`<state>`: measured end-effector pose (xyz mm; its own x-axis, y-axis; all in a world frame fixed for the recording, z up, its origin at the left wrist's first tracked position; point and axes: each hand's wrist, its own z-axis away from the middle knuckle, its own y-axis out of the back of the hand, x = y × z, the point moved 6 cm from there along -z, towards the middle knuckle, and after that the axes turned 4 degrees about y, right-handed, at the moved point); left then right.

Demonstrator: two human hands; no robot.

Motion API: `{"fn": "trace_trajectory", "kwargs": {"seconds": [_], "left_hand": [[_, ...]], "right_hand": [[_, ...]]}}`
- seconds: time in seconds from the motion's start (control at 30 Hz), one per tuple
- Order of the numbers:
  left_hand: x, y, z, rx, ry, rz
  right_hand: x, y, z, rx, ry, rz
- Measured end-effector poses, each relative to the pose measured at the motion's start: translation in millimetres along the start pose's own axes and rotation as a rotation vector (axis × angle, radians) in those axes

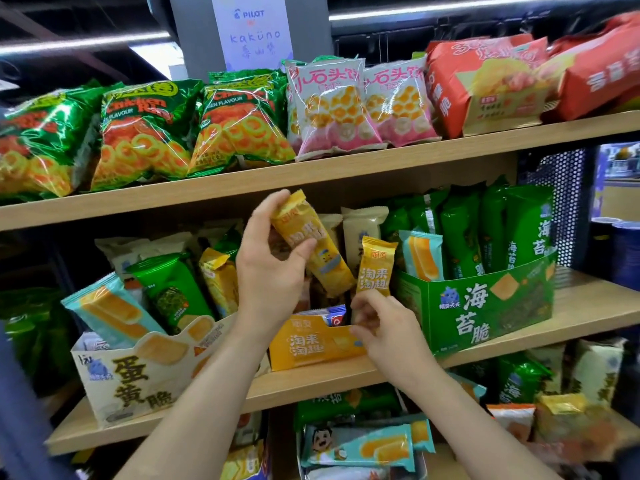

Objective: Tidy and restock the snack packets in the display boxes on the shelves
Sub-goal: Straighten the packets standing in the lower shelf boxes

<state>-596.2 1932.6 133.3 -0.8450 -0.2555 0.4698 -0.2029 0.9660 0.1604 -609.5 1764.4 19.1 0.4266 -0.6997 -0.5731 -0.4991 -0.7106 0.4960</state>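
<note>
Left hand [270, 271] fingers pinching tilted yellow packet [311, 247] above yellow box [311, 344] marked 淘来淘趣, middle shelf [571, 306]. Right hand [388, 327] fingers gripping upright packet [375, 268], same label. "PILOT kaküno" sign [254, 29] above.

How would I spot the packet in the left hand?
Find the middle wooden shelf and its small orange box. Above it, the left hand holds a long orange packet tilted, unlike the upright orange packet beside it.

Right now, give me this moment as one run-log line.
left hand: holds yellow packet raised | right hand: grips second yellow packet upright over yellow box | shelf: middle
</note>
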Motion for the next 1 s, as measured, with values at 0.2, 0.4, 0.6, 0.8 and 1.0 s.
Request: {"fn": "trace_trajectory", "kwargs": {"seconds": [0.2, 0.4, 0.6, 0.8, 1.0], "left_hand": [[14.4, -4.3, 4.6, -0.023, 0.021, 0.077], [14.9, -34.8, 9.0, -0.325, 0.119, -0.007], [-17.4, -26.5, 3.5, -0.412, 0.218, -0.355], [-46.9, -52.3, 24.8, -0.712, 0.238, -1.011], [-50.1, -64.0, 14.2, -0.799, 0.404, -1.051]], "right_hand": [[-10.6, 30.9, -5.7, 0.243, 0.045, -0.202], [-35.0, 35.0, -38.1, 0.161, 0.056, -0.053], [-33.1, 41.8, -49.4, 0.191, -0.014, -0.018], [-34.0, 42.4, -52.9, 0.192, -0.075, 0.008], [-33.6, 42.0, -59.1, 0.175, -0.107, 0.043]]}}
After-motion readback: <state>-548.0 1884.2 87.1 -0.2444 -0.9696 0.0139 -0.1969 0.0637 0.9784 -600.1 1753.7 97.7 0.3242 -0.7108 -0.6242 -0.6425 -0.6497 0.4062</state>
